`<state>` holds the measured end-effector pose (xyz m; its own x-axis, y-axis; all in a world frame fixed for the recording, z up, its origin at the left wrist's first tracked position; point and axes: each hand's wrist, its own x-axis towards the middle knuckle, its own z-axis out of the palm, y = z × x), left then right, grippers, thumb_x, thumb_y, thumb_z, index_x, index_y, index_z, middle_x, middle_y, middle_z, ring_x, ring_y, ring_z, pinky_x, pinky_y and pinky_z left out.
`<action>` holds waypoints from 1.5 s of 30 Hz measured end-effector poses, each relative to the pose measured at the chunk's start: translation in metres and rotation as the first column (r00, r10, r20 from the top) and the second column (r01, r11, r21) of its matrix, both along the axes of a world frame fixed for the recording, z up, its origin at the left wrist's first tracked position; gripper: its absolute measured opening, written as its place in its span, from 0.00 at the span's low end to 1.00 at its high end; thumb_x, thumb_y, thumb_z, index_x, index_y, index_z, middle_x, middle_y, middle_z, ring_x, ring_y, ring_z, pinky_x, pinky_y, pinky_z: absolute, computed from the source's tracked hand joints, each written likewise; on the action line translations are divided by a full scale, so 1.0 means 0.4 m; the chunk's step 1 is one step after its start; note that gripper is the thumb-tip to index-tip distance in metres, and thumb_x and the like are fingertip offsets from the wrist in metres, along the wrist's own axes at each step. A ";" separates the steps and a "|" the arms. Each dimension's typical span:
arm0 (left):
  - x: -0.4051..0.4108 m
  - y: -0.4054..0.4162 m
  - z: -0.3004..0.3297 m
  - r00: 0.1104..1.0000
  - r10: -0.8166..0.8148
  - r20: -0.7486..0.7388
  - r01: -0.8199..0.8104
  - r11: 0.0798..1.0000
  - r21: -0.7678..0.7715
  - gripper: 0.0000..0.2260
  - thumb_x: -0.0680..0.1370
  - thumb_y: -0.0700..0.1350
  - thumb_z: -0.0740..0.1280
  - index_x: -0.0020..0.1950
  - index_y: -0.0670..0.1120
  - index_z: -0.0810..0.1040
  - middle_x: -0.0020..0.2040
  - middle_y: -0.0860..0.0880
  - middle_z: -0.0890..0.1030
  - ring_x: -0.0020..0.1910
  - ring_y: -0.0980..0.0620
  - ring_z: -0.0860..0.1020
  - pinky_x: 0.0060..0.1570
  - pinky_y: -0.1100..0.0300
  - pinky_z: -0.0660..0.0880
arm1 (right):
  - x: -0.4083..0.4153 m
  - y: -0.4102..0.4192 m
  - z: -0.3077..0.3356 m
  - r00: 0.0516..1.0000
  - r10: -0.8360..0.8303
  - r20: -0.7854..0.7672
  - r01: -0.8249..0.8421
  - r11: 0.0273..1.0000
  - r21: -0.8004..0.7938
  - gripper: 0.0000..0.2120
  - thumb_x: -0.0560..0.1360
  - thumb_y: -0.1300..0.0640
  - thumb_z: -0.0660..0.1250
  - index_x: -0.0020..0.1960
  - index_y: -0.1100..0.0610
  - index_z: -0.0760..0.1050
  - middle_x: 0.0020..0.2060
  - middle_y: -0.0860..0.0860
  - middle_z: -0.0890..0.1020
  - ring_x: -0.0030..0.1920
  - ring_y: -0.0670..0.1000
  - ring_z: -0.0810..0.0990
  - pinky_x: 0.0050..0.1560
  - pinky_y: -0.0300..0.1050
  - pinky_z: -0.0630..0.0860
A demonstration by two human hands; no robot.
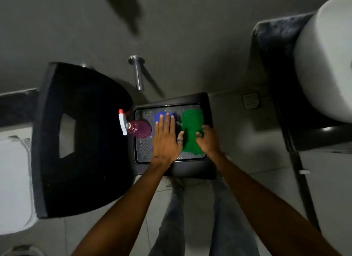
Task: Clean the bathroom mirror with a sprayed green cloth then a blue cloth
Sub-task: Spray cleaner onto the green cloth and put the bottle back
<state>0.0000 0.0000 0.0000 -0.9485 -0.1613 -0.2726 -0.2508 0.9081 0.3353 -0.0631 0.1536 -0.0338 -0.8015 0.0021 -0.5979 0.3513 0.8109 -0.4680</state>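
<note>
A folded green cloth (pixel 192 126) lies on the right half of a black tray-topped stool (pixel 172 99). My right hand (pixel 208 140) rests on its near right edge with fingers curled over the cloth. A folded blue cloth (pixel 162 116) lies left of it, mostly covered by my left hand (pixel 165 139), which lies flat on it with fingers spread. A spray bottle of pink liquid (pixel 138 129) with a white and red trigger stands at the tray's left edge. The mirror is not in view.
A black chair (pixel 80 137) stands left of the stool. A white washbasin (pixel 323 65) on a dark counter is at the upper right. A metal pipe (pixel 138 72) juts from the wall behind. A floor drain (pixel 251 101) is to the right. My legs stand below the stool.
</note>
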 end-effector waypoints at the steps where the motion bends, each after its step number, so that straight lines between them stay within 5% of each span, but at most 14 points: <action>1: 0.009 -0.004 -0.037 0.999 0.035 -0.015 -0.035 0.999 0.018 0.31 0.85 0.53 0.58 0.84 0.39 0.57 0.85 0.38 0.57 0.86 0.38 0.52 0.85 0.45 0.50 | 0.002 -0.007 -0.041 0.999 -0.052 0.004 0.052 0.998 0.019 0.24 0.77 0.59 0.65 0.72 0.62 0.70 0.67 0.64 0.78 0.65 0.64 0.78 0.66 0.54 0.75; 5: 0.088 -0.048 -0.134 0.929 0.331 -0.167 -0.318 0.943 0.098 0.22 0.81 0.47 0.66 0.72 0.38 0.73 0.71 0.36 0.74 0.69 0.35 0.73 0.70 0.45 0.68 | 0.021 -0.055 -0.159 0.980 -0.173 -0.098 0.186 0.973 0.137 0.26 0.75 0.58 0.67 0.70 0.65 0.69 0.64 0.66 0.75 0.64 0.67 0.74 0.66 0.56 0.71; 8: 0.121 -0.107 -0.154 0.644 0.705 -0.296 -0.665 0.708 0.239 0.20 0.76 0.46 0.74 0.60 0.33 0.74 0.59 0.33 0.74 0.59 0.33 0.75 0.64 0.47 0.68 | 0.020 -0.092 -0.197 0.943 -0.270 -0.195 0.302 0.940 0.157 0.27 0.75 0.55 0.68 0.71 0.65 0.69 0.64 0.65 0.75 0.64 0.67 0.74 0.65 0.57 0.69; 10: 0.120 -0.161 -0.158 0.480 0.818 -0.315 -0.714 0.574 0.402 0.26 0.74 0.46 0.77 0.60 0.30 0.72 0.59 0.31 0.73 0.60 0.35 0.75 0.68 0.52 0.70 | 0.015 -0.099 -0.220 0.929 -0.316 -0.194 0.344 0.930 0.133 0.27 0.74 0.54 0.69 0.70 0.65 0.70 0.63 0.65 0.77 0.64 0.67 0.75 0.66 0.57 0.71; 12: 0.098 -0.216 -0.157 0.432 0.882 -0.186 -0.677 0.454 0.579 0.34 0.72 0.50 0.79 0.67 0.32 0.68 0.65 0.34 0.73 0.63 0.45 0.76 0.70 0.59 0.74 | 0.002 -0.096 -0.239 0.923 -0.359 -0.137 0.374 0.922 0.100 0.26 0.73 0.51 0.71 0.66 0.65 0.74 0.61 0.65 0.80 0.63 0.66 0.79 0.63 0.56 0.75; 16: 0.019 -0.336 -0.167 0.633 0.771 -0.067 -0.526 0.492 0.694 0.40 0.75 0.45 0.75 0.82 0.44 0.57 0.67 0.60 0.76 0.63 0.66 0.79 0.67 0.62 0.77 | -0.044 -0.070 -0.258 0.961 -0.278 -0.001 0.277 0.960 -0.032 0.21 0.73 0.51 0.74 0.60 0.63 0.79 0.56 0.62 0.85 0.55 0.63 0.85 0.50 0.49 0.80; 20: -0.071 -0.394 -0.122 0.776 0.622 -0.106 -0.353 0.567 0.745 0.36 0.73 0.29 0.58 0.80 0.49 0.64 0.69 0.44 0.77 0.67 0.55 0.79 0.57 0.51 0.84 | -0.079 -0.058 -0.177 0.850 -0.355 0.388 0.521 0.672 -0.526 0.16 0.76 0.64 0.70 0.63 0.64 0.78 0.49 0.57 0.87 0.46 0.57 0.87 0.54 0.59 0.83; 22: -0.105 -0.370 -0.070 0.779 0.615 -0.118 -0.324 0.557 0.764 0.31 0.71 0.28 0.56 0.74 0.41 0.73 0.66 0.41 0.80 0.62 0.50 0.82 0.46 0.59 0.84 | -0.094 -0.058 -0.100 0.825 -0.338 0.453 0.564 0.537 -0.628 0.15 0.77 0.67 0.67 0.63 0.62 0.78 0.45 0.53 0.88 0.44 0.53 0.88 0.49 0.54 0.85; 25: -0.140 -0.322 0.067 0.791 0.584 -0.182 -0.259 0.589 0.765 0.26 0.68 0.30 0.58 0.62 0.42 0.81 0.56 0.45 0.84 0.51 0.59 0.82 0.45 0.66 0.79 | -0.134 -0.046 0.081 0.807 -0.321 0.496 0.589 0.380 -0.713 0.21 0.80 0.66 0.64 0.72 0.63 0.71 0.58 0.58 0.84 0.55 0.57 0.85 0.56 0.54 0.83; 29: -0.175 -0.251 0.311 0.804 0.553 -0.218 -0.123 0.515 0.848 0.29 0.67 0.30 0.60 0.69 0.34 0.78 0.57 0.41 0.83 0.49 0.60 0.83 0.46 0.59 0.84 | -0.183 -0.034 0.358 0.813 -0.207 0.544 0.578 0.177 -0.796 0.19 0.81 0.59 0.62 0.70 0.63 0.73 0.53 0.56 0.88 0.52 0.54 0.87 0.52 0.53 0.85; 33: -0.238 -0.165 0.622 0.796 0.478 -0.371 0.086 0.518 0.851 0.11 0.79 0.39 0.65 0.59 0.45 0.83 0.45 0.59 0.87 0.47 0.50 0.83 0.50 0.52 0.81 | -0.248 -0.016 0.680 0.893 -0.132 0.429 0.441 0.075 -0.894 0.27 0.84 0.46 0.52 0.77 0.60 0.67 0.74 0.58 0.73 0.74 0.60 0.72 0.74 0.64 0.67; 37: -0.291 -0.106 0.916 0.768 0.388 -0.509 0.249 0.552 0.796 0.12 0.83 0.51 0.62 0.46 0.57 0.83 0.42 0.54 0.87 0.40 0.45 0.84 0.47 0.41 0.84 | -0.313 0.019 0.978 0.961 -0.116 0.251 0.252 -0.007 -0.968 0.27 0.84 0.43 0.53 0.71 0.60 0.75 0.73 0.58 0.75 0.73 0.59 0.74 0.69 0.61 0.75; 40: -0.316 -0.076 1.081 0.742 0.369 -0.560 0.339 0.513 0.788 0.12 0.79 0.61 0.63 0.51 0.61 0.85 0.42 0.52 0.88 0.38 0.44 0.85 0.33 0.43 0.84 | -0.354 0.037 1.172 0.986 -0.141 0.092 0.084 -0.060 -0.995 0.27 0.83 0.42 0.54 0.68 0.59 0.79 0.72 0.57 0.77 0.71 0.59 0.76 0.64 0.59 0.79; 45: -0.354 -0.047 1.310 0.689 0.306 -0.657 0.453 0.525 0.721 0.15 0.76 0.66 0.62 0.59 0.65 0.79 0.44 0.53 0.89 0.51 0.40 0.87 0.49 0.33 0.82 | -0.395 0.064 1.435 0.977 -0.196 -0.088 -0.112 -0.119 -0.986 0.29 0.83 0.39 0.54 0.72 0.59 0.75 0.73 0.57 0.76 0.72 0.60 0.75 0.67 0.63 0.74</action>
